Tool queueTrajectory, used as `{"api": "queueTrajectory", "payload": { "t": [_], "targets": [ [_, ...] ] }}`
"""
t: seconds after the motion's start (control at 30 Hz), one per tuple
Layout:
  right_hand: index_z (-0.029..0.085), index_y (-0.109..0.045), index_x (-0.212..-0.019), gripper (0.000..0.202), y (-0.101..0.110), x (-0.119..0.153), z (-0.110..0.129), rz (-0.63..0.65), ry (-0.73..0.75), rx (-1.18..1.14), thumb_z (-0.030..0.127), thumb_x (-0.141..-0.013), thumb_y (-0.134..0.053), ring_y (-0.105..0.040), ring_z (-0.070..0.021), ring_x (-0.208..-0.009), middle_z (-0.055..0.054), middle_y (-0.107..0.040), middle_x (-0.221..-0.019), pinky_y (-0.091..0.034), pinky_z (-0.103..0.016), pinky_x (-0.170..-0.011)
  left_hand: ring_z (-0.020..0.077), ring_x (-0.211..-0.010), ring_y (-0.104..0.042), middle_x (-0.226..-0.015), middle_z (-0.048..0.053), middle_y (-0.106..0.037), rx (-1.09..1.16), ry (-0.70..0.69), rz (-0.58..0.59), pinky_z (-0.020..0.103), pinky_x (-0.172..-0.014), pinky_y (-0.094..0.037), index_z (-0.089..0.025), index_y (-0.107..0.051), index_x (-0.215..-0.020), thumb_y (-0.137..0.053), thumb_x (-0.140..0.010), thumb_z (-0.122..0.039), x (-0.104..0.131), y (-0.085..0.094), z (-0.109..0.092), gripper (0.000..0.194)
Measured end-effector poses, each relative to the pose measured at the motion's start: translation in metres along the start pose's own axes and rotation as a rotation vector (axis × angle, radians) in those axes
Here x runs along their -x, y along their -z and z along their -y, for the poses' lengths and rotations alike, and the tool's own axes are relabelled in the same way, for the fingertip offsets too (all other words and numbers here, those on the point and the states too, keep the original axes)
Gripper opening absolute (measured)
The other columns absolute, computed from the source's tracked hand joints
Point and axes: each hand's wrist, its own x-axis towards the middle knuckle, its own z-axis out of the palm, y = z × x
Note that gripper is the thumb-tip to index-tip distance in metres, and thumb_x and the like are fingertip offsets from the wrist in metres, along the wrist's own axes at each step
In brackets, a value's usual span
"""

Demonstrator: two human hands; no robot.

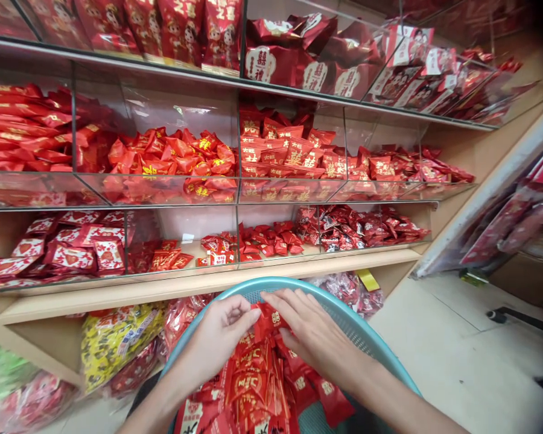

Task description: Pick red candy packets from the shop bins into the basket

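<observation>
My left hand is over a blue-green plastic basket, its fingers curled and its thumb pressed at the edge of a small red candy packet with gold print. My right hand is on the other side of that packet, fingers stretched out over its top and the thumb apart. Below both hands, a heap of red candy packets with gold and white lettering fills the middle of the basket. The undersides of my right fingers are hidden.
Ahead is a wooden shelf with clear-fronted compartments of red packets in several rows. Under it stand plastic bags, among them a yellow candy bag. A pale tiled floor and hanging red goods are at right.
</observation>
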Motion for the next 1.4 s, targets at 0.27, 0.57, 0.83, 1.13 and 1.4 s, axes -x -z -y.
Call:
{"api": "queueTrajectory", "payload": {
  "t": [0.27,0.57,0.83,1.13,1.4],
  "targets": [
    [0.028,-0.04,-0.128,0.048,-0.001,0.007,-0.021,-0.063,-0.174,-0.427,0.032,-0.082,-0.053,-0.048,-0.021,-0.107,-0.006,-0.051,-0.119,-0.04,-0.037,-0.092,0.0109,-0.061,-0.042,-0.063,-0.004,-0.048,-0.044,-0.051,-0.002,0.022,-0.059,-0.034,-0.018,-0.052,-0.07,-0.051,-0.08,-0.039,0.003,0.002,-0.002,0.023],
    [0.016,-0.059,-0.077,0.031,0.0,0.003,-0.029,-0.035,-0.368,-0.937,0.044,-0.085,-0.046,-0.053,-0.0131,-0.072,-0.002,-0.059,-0.077,-0.044,-0.024,-0.066,0.013,-0.068,-0.049,-0.073,0.0,-0.057,-0.075,-0.057,0.006,0.022,-0.062,-0.039,-0.018,-0.055,-0.072,-0.05,-0.081,-0.04,0.009,0.008,-0.001,0.024],
    [0.016,-0.057,-0.072,0.033,0.005,0.001,-0.033,-0.108,-0.465,-1.016,0.048,-0.08,-0.051,-0.047,-0.0101,-0.062,0.001,-0.054,-0.067,-0.038,-0.022,-0.058,0.0142,-0.07,-0.057,-0.074,0.002,-0.063,0.0,-0.031,-0.048,0.026,-0.068,-0.046,-0.017,-0.061,-0.079,-0.055,-0.077,-0.041,-0.001,0.007,-0.003,0.025],
    [0.017,-0.056,-0.071,0.038,0.03,0.051,-0.049,-0.073,-0.693,-0.842,0.054,-0.079,-0.048,-0.046,-0.01,-0.053,0.001,-0.053,-0.058,-0.037,-0.023,-0.051,0.0234,-0.092,-0.064,-0.109,0.01,-0.065,0.064,0.035,-0.321,0.034,-0.08,-0.051,-0.018,-0.061,-0.103,-0.062,-0.069,-0.049,0.007,0.039,-0.002,0.046],
    [0.019,-0.052,-0.07,0.03,0.034,0.107,-0.058,0.358,-0.812,-0.682,0.044,-0.083,-0.042,-0.052,-0.01,-0.043,0.002,-0.053,-0.053,-0.032,-0.02,-0.037,0.0238,-0.095,-0.063,-0.109,0.008,-0.066,-0.016,0.077,-0.399,0.035,-0.084,-0.05,-0.02,-0.062,-0.102,-0.062,-0.068,-0.05,0.017,0.059,0.021,0.045]
  ]
}}
